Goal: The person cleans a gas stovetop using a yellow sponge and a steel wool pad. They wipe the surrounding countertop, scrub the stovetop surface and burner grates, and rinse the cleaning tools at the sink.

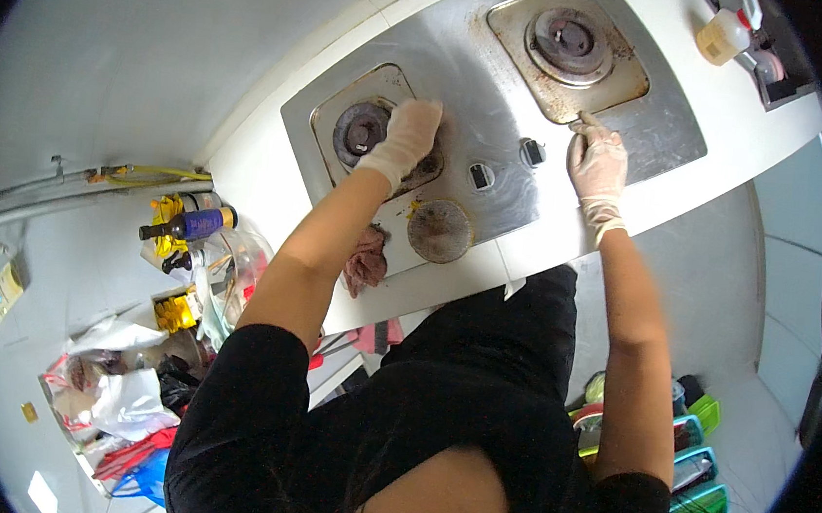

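Note:
A two-burner stainless steel gas hob is set into the white countertop before me. My left hand, in a thin pale glove, is over the right side of the left burner. Its fingers are curled and blurred, so whatever it may hold is hidden. My right hand, gloved the same way, rests at the front corner of the right burner's soiled square tray, fingertips on the rim. Two control knobs sit between the hands. Brown stains mark both burner trays.
A round dirty mesh disc lies at the hob's front edge, beside a crumpled reddish-brown cloth. A bottle with yellowish liquid stands at the far right. Bottles and plastic bags crowd the left; green-rimmed bins sit lower right.

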`<state>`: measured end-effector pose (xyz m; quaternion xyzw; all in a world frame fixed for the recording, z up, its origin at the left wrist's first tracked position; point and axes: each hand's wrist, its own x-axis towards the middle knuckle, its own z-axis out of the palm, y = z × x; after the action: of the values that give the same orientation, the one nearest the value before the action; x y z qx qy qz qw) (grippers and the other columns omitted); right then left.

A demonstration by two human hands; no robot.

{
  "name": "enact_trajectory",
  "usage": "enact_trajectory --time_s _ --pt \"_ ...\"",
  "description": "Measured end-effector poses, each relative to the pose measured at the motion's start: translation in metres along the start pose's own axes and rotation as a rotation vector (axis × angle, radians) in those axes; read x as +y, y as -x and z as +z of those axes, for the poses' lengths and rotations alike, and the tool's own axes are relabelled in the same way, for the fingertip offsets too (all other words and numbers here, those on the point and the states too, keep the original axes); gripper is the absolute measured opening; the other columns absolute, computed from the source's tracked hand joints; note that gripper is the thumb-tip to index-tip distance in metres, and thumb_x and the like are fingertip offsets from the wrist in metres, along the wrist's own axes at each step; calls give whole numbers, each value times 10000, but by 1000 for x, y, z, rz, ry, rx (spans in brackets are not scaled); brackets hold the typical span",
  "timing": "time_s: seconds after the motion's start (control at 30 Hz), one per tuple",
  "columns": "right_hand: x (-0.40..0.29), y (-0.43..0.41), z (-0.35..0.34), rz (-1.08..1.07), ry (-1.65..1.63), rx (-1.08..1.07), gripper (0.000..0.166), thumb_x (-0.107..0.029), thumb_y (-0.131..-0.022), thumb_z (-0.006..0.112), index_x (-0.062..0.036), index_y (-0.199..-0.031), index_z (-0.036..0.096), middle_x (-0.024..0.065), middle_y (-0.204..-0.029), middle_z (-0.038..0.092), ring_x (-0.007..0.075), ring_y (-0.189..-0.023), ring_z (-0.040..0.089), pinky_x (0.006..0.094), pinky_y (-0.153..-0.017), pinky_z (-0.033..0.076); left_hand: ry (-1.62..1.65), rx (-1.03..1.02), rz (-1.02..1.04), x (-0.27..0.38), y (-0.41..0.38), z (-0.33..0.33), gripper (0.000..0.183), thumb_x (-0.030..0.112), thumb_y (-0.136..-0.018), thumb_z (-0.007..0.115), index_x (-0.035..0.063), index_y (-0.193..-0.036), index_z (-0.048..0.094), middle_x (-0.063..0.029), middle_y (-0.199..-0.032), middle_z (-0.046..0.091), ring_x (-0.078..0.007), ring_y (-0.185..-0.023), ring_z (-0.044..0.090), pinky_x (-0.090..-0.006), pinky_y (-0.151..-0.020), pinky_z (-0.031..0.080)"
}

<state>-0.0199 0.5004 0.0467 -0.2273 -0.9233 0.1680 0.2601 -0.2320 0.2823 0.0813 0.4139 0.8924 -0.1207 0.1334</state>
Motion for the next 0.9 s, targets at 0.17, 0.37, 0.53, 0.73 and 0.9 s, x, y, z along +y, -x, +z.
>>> enact_trajectory --time_s 0.17,0.37,0.53,0.73,0.9 --pt "2 -2 3 -12 -60 -25 129 -115 -837 594 -82 -935 672 83 -1144 676 286 -951 632 377 -907 478 83 53 -31 23 54 11 143 3 -803 587 47 -937 606 -194 -890 669 -372 -888 666 -431 -750 540" --pt "22 0 12 -16 -474 -40 162 -120 -846 571 -108 -942 701 105 -1115 690 306 -997 638 381 -948 459 716 579 -410 -16 107 -18 162 -51 -793 574 84 -806 663 -123 -740 676 -224 -694 650 -310 -682 513" --pt "61 0 -3 195 -1126 -280 218 -98 -931 545 -59 -1082 696 74 -1076 686 143 -948 614 243 -829 470 2277 1079 -548 -10 151 -75 189 -3 -939 487 45 -1030 646 -118 -955 684 -224 -816 654 -333 -769 555" --pt "76 16 -109 497 -1421 -262 288 -122 -986 512 -20 -1238 604 59 -1229 612 103 -1018 574 226 -897 459 2830 1303 -156 32 180 -98 267 191 -990 433 79 -1108 645 -97 -1075 680 -267 -1015 627 -418 -905 512" --pt "129 54 -183 712 -1513 -63 387 -158 -1001 475 2 -1353 488 102 -1365 523 152 -1170 530 286 -1019 424 3023 1251 86 57 150 -110 233 249 -958 492 98 -1027 655 -128 -1055 681 -308 -952 632 -457 -864 520"
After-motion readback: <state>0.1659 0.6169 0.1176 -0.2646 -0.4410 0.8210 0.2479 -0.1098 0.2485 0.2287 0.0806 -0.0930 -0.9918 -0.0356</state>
